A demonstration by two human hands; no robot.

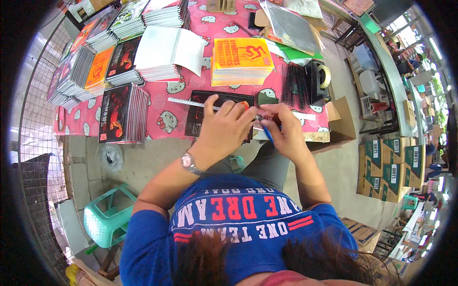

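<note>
In front of me at the table's near edge lies a black notebook [194, 123] with a coil along its far side. My left hand [223, 129] lies across it, fingers spread and pressing down, thumb hidden. A narrow white strip [183, 101], like a ruler, sticks out to the left from beneath those fingers. Close beside, at the notebook's right end, my right hand [288, 136] is closed on a slim blue-handled tool [267, 135]; its working end is hidden. Something small and orange-red [245, 104] shows by my left fingertips.
Stacks of coil-bound notebooks [126, 114] fill the table's left side. An orange-covered stack [242, 62] stands straight ahead. Toward the right are black coils [296, 86], a tape dispenser [318, 81] and clear plastic sheets [292, 26]. A green stool [109, 214] stands at lower left, cartons [392, 164] at right.
</note>
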